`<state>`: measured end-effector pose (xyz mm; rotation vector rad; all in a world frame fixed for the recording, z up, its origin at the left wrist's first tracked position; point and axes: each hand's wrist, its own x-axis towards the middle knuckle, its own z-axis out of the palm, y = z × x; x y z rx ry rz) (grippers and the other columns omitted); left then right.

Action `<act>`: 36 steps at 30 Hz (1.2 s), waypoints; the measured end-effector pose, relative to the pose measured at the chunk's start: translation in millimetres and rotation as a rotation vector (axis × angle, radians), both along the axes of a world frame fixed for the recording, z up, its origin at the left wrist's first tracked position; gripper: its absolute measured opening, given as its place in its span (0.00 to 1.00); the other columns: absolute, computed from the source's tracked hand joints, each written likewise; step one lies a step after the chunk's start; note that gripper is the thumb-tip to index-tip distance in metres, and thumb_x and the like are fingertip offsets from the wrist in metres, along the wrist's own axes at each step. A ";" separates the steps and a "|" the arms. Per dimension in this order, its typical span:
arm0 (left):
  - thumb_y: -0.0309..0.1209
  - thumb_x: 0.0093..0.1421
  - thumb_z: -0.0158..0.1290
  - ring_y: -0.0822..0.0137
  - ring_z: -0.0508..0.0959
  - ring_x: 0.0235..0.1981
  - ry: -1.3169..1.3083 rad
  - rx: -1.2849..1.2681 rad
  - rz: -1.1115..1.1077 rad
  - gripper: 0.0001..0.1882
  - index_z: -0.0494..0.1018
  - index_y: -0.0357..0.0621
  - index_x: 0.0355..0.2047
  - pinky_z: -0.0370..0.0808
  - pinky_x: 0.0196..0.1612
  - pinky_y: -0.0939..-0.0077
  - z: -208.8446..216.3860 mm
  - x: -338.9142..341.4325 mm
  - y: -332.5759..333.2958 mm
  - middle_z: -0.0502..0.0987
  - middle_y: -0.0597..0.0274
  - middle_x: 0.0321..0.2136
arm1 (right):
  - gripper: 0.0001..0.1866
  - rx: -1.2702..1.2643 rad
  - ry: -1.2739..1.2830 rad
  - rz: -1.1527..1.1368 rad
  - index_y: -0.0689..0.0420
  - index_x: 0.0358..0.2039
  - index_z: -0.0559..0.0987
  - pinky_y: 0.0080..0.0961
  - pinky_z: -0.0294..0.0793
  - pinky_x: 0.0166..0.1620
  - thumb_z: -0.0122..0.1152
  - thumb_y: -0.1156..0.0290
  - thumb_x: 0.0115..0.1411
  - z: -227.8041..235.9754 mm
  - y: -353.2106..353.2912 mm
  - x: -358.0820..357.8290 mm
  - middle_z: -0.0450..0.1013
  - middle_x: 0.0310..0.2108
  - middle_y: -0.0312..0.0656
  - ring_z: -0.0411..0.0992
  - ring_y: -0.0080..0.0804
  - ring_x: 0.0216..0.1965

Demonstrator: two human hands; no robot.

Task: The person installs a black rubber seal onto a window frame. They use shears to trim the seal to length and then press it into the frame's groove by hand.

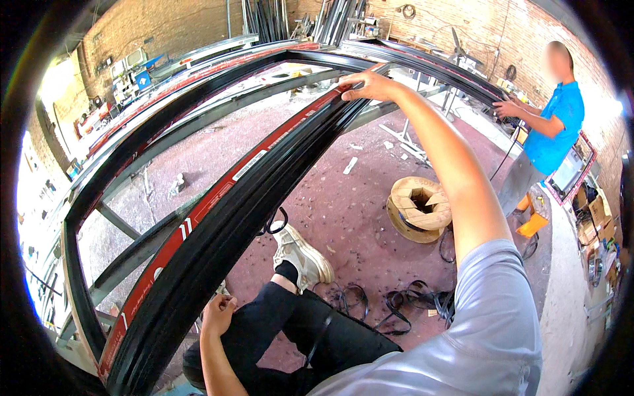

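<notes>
A large black window frame (244,208) with red protective film on its top face lies across supports, its nearest bar running from lower left to upper middle. My right hand (371,87) is stretched far forward, its fingers and thumb closed over that bar near the far corner. Low beside the same bar, close to my knee, is my left hand (218,315). Its fingers are curled, and what they hold, if anything, cannot be made out.
A cardboard-sided spool (399,201) stands on the reddish floor, with loose black strip (403,307) coiled near my legs. At the right a person in a blue shirt (558,125) handles the far end of another black frame (436,63). Long profiles (264,20) lean against the brick wall.
</notes>
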<state>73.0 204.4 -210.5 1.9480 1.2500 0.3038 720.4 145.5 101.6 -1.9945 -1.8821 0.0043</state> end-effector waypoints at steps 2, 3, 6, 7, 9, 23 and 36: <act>0.37 0.63 0.61 0.70 0.76 0.29 0.008 0.040 -0.035 0.15 0.82 0.36 0.42 0.74 0.37 0.74 -5.7 -4.8 4.2 0.80 0.62 0.28 | 0.51 -0.060 0.000 -0.019 0.48 0.64 0.78 0.37 0.67 0.66 0.67 0.24 0.49 5.0 9.8 -11.5 0.74 0.62 0.46 0.71 0.42 0.63; 0.37 0.63 0.61 0.70 0.76 0.28 0.012 0.059 -0.051 0.15 0.82 0.36 0.42 0.74 0.37 0.74 -7.6 -7.1 6.5 0.79 0.63 0.27 | 0.50 -0.075 -0.007 -0.014 0.49 0.64 0.78 0.37 0.67 0.66 0.68 0.25 0.49 7.8 14.2 -17.3 0.74 0.62 0.46 0.71 0.42 0.63; 0.37 0.62 0.61 0.70 0.76 0.30 -0.021 0.009 -0.025 0.15 0.81 0.37 0.43 0.74 0.38 0.74 -13.6 -9.0 6.3 0.79 0.62 0.28 | 0.50 -0.119 0.027 0.012 0.51 0.63 0.78 0.36 0.68 0.64 0.69 0.27 0.50 5.5 24.6 -29.1 0.75 0.60 0.46 0.73 0.42 0.59; 0.37 0.62 0.62 0.70 0.76 0.30 -0.021 -0.004 -0.016 0.15 0.82 0.38 0.43 0.74 0.39 0.73 -11.4 -5.9 3.7 0.79 0.62 0.29 | 0.48 -0.139 0.018 0.019 0.50 0.63 0.78 0.35 0.68 0.64 0.69 0.28 0.51 5.2 24.0 -26.2 0.76 0.59 0.45 0.73 0.41 0.60; 0.37 0.62 0.62 0.70 0.77 0.31 -0.018 -0.030 0.004 0.14 0.82 0.39 0.42 0.75 0.39 0.73 -4.3 1.7 0.3 0.79 0.62 0.30 | 0.45 -0.179 0.001 0.035 0.49 0.63 0.77 0.35 0.67 0.65 0.69 0.31 0.54 7.1 22.6 -20.0 0.76 0.59 0.43 0.72 0.40 0.61; 0.38 0.63 0.60 0.63 0.83 0.35 0.052 0.029 -0.015 0.16 0.82 0.38 0.43 0.78 0.43 0.69 0.6 1.0 5.1 0.84 0.56 0.33 | 0.49 0.314 -0.316 0.044 0.52 0.70 0.68 0.55 0.43 0.76 0.49 0.25 0.63 -59.2 -0.4 -68.6 0.63 0.70 0.50 0.58 0.48 0.73; 0.37 0.65 0.60 0.63 0.83 0.35 -0.138 0.149 0.030 0.16 0.81 0.36 0.43 0.78 0.43 0.67 8.9 12.2 -14.3 0.84 0.54 0.32 | 0.32 0.592 -0.117 0.580 0.60 0.38 0.84 0.47 0.76 0.51 0.54 0.39 0.67 -52.6 7.3 -352.1 0.80 0.39 0.52 0.78 0.55 0.44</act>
